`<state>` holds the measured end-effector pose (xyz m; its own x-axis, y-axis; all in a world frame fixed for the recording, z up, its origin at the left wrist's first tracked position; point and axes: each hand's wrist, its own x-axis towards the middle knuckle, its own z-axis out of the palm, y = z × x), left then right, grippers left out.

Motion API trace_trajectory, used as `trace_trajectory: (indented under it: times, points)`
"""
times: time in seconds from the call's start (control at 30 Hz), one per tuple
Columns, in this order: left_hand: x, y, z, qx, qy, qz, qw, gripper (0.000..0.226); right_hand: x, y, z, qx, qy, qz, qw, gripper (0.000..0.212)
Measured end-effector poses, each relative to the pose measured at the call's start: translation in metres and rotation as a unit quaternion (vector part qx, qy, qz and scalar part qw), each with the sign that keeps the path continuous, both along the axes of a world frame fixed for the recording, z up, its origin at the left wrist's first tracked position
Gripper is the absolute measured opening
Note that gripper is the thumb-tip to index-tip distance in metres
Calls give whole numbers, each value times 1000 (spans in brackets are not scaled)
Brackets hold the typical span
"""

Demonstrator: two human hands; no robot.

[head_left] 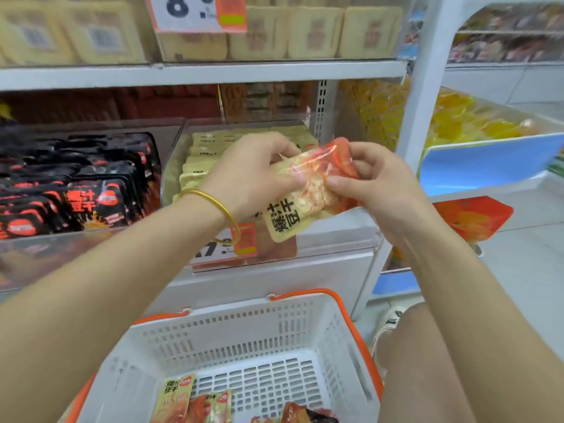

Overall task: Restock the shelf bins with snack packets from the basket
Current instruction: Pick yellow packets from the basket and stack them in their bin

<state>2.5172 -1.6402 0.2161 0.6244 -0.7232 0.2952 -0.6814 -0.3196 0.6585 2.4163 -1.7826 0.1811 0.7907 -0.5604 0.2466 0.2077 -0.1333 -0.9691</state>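
Note:
A cream and red snack packet (305,196) with black characters is held in front of the shelf by both hands. My left hand (250,175) grips its upper left side, and my right hand (375,184) pinches its red right end. Behind them a clear shelf bin (177,166) holds a row of matching cream packets (198,157). Below, a white basket (244,337) with orange handles holds a few more packets (195,401) at its near end.
To the left, a clear bin is packed with black and orange packets (76,190). Price tags (232,242) hang on the bin's front. A white shelf upright (427,87) stands at the right, with yellow packets (457,120) and a blue bin (488,163) beyond. My knee (427,346) is beside the basket.

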Motion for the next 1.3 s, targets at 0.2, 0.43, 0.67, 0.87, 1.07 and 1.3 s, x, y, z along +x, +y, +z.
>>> trace_trajectory:
  times: [0.2, 0.43, 0.67, 0.87, 1.07, 1.3]
  points:
    - [13, -7, -4, -87, 161, 52, 982, 47, 6, -7, -8, 150, -14, -37, 988, 25]
    - [15, -34, 9, -151, -13, 40, 988, 43, 22, -24, 20, -219, 33, -54, 974, 34]
    - [32, -31, -9, -16, -140, 76, 987, 40, 61, -66, 13, -233, 117, -175, 949, 27]
    - [32, -17, -41, 263, -206, 53, 941, 46, 104, -75, -27, -260, 335, -117, 898, 43]
    - [39, -19, -48, 262, -210, 49, 941, 46, 124, -83, -43, -213, 368, -119, 897, 49]
    - [35, -11, -51, 161, -264, 64, 949, 61, 100, -69, -26, -194, 341, -153, 907, 55]
